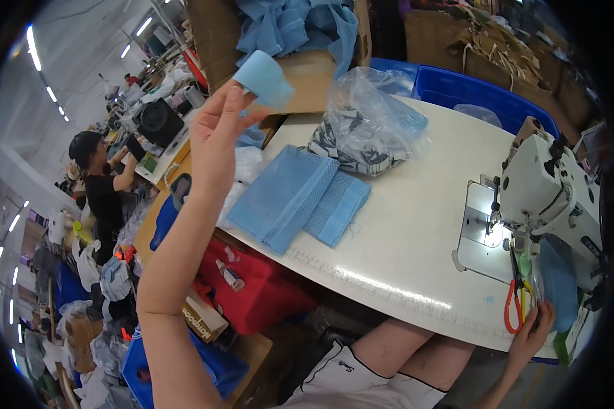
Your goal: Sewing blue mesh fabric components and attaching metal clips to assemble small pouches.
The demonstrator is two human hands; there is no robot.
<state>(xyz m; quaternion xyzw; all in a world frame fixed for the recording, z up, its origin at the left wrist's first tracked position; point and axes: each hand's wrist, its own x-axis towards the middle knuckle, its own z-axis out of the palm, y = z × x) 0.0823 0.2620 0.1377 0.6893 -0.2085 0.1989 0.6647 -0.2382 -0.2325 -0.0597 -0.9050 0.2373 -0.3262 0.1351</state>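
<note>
My left hand point(215, 126) is raised over the table's left side, fingers and thumb pinching a light blue strip of fabric point(260, 73). The strip curls over, and its lower end is blurred. Below it on the table lie blue mesh fabric pieces point(284, 198), partly overlapping. Low at the right table edge, my right hand point(532, 334) rests with its fingers loosely apart and nothing visible in them. Beside its fingertips are scissors point(510, 310) with red and yellow handles. Just beyond them, blue fabric point(558, 276) lies by the sewing machine point(535, 180).
A cardboard box point(215, 41) holds blue fabric pieces behind the table. Near it sits a clear plastic bag point(368, 109) over patterned cloth. A blue bin point(488, 88) stands at the far edge. Red cloth point(259, 290) hangs below the table's left edge. Another person point(102, 191) works at far left.
</note>
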